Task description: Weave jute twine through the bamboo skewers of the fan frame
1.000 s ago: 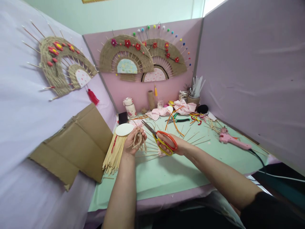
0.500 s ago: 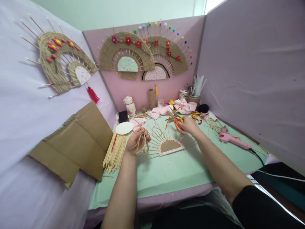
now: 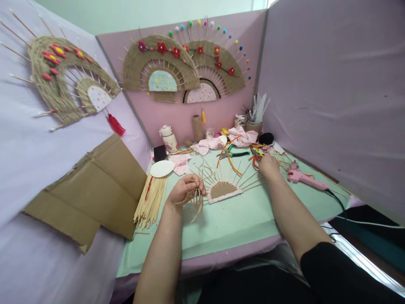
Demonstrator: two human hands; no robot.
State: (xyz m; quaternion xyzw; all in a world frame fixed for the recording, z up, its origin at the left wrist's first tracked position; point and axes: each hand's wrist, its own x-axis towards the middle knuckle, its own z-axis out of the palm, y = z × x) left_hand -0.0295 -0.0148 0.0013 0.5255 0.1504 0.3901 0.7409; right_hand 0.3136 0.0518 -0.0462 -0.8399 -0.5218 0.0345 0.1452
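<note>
My left hand (image 3: 189, 188) is closed around a loose bundle of tan twine (image 3: 198, 202), whose loops hang below my fingers. Just right of it, a half-round cardboard piece (image 3: 223, 191) with a pink-and-white wrapped edge lies on the table, thin sticks fanning out from its curve. Farther right, my right hand (image 3: 268, 166) reaches low over the table, fingers curled at a tool with red and yellow handles (image 3: 257, 159); my hand partly covers the grip. Left of that tool lie pliers with green and black handles (image 3: 239, 155) and orange fuzzy stems (image 3: 232, 158).
A bundle of sticks (image 3: 148, 207) lies at left under a white oval disc (image 3: 162, 169), beside folded cardboard (image 3: 95, 190). At right is a pink glue gun (image 3: 306, 178) with its cord. A bottle (image 3: 168, 138), cardboard tube (image 3: 198, 128) and pink cloth (image 3: 242, 137) line the back.
My right hand has moved right, away from the green-and-black pliers, along with the red-and-yellow-handled tool. My left hand still holds the twine, shifted slightly right. The view has turned slightly.
</note>
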